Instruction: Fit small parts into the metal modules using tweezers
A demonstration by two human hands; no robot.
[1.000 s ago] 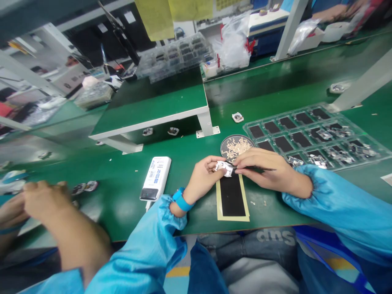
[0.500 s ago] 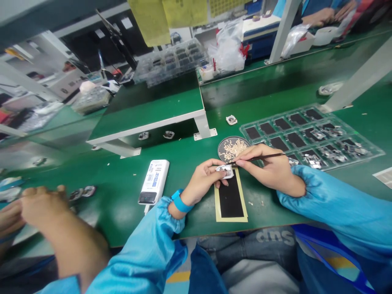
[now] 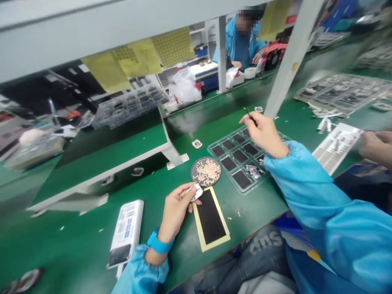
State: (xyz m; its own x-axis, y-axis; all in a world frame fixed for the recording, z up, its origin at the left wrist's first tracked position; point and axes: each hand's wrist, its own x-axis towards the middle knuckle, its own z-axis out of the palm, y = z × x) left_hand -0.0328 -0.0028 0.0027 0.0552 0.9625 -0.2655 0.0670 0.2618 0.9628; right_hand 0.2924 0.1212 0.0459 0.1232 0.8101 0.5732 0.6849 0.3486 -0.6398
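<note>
My left hand (image 3: 177, 203) is closed around a small white plastic housing (image 3: 196, 192), thumb on top, just in front of a round mesh dish (image 3: 192, 171) of small beige pieces (image 3: 208, 170). Under its fingertips lies the top end of a black pad with a yellow border (image 3: 211, 220). My right hand (image 3: 266, 130) is raised over a clear compartment tray (image 3: 233, 173) and grips thin dark tweezers (image 3: 250, 117), whose end points up and left. Black rectangles lie in the tray's compartments, and one front compartment also holds silvery parts (image 3: 253, 171). My right forearm hides the tray's right side.
A white power bank (image 3: 127, 228) with a cable lies at left. A raised green shelf (image 3: 122, 151) stands behind it. Another white housing (image 3: 197, 143) sits beyond the dish. At right, another person's hand (image 3: 376, 147) is beside a white slotted sheet (image 3: 337, 149).
My right hand has left the white housing and moved up and right over the tray, still holding the tweezers. My left hand keeps the housing. The view has turned right.
</note>
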